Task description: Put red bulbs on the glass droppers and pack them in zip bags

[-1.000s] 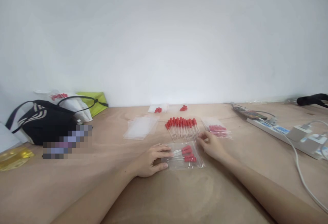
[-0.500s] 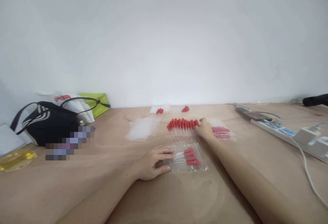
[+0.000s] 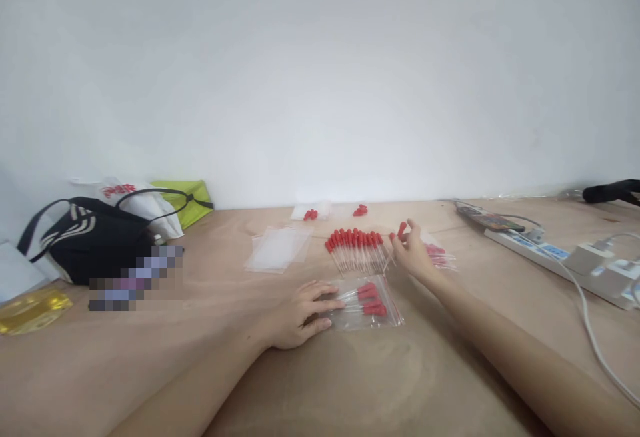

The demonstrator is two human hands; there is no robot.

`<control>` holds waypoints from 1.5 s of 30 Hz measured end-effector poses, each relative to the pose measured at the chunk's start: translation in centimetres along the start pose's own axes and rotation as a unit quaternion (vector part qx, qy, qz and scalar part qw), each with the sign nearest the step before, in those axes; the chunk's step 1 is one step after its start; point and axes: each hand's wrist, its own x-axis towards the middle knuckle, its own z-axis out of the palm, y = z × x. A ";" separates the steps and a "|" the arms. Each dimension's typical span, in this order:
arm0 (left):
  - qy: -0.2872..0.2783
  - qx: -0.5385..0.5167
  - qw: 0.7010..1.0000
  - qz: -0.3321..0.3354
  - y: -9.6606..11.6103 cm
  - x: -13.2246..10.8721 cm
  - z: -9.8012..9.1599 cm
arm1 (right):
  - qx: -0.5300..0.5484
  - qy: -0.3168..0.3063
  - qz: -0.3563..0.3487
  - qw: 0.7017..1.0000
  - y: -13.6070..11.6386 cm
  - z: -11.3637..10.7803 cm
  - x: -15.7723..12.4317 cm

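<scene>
My left hand (image 3: 300, 313) rests on the wooden table (image 3: 350, 383), its fingers pinching the left edge of a clear plastic bag (image 3: 367, 303) that holds a few red-bulbed droppers. My right hand (image 3: 413, 253) is raised just right of a loose row of red-bulbed glass droppers (image 3: 356, 249). It pinches one dropper (image 3: 401, 230) between thumb and fingers, the red bulb sticking up. Behind my right hand lies a filled bag of droppers (image 3: 436, 255).
A stack of empty clear bags (image 3: 277, 249) lies left of the row. Loose red bulbs (image 3: 359, 211) and a small bag (image 3: 310, 213) sit near the wall. At the left are a black bag (image 3: 85, 240) and a yellow packet (image 3: 30, 309). A power strip (image 3: 555, 257) with cables is at the right.
My right hand reached to the right end of the dropper row, then lifted slightly with one dropper pinched in it. My left hand stayed on the bag.
</scene>
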 end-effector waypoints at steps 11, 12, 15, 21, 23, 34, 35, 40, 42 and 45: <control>0.009 -0.005 1.000 0.002 -0.3 0.1 0.1 | 0.270 -0.020 0.023 0.962 0.9 -1.5 -6.1; 0.009 -0.008 1.000 0.002 -0.2 0.1 0.0 | 0.281 -0.029 0.030 0.959 0.8 -1.3 -6.3; 0.013 -0.014 1.000 0.006 -0.1 0.1 0.0 | 0.304 -0.040 0.044 0.951 0.5 -1.0 -6.7; 0.002 -0.007 1.000 -0.004 0.0 0.1 -0.1 | 0.310 -0.050 0.070 0.947 0.5 -1.4 -7.3; -0.004 -0.002 1.000 -0.009 0.0 0.1 -0.2 | 0.316 -0.055 0.075 0.944 0.5 -1.4 -7.4; -0.014 -0.002 0.999 -0.047 0.1 0.0 -0.2 | 0.356 -0.023 0.129 0.925 -0.1 -1.5 -7.3; -0.016 -0.004 0.999 -0.047 0.1 0.0 -0.2 | 0.360 -0.018 0.132 0.923 0.0 -1.6 -7.2; -0.007 -0.015 0.999 -0.040 0.1 -0.1 -0.1 | 0.351 -0.034 0.153 0.923 0.1 -1.4 -7.4; 0.002 -0.019 0.999 -0.034 0.0 -0.1 -0.1 | 0.335 -0.068 0.159 0.926 -0.1 -1.3 -7.7; 0.003 -0.019 0.999 -0.031 -0.1 -0.1 0.0 | 0.290 -0.125 0.144 0.938 -0.3 -1.2 -8.2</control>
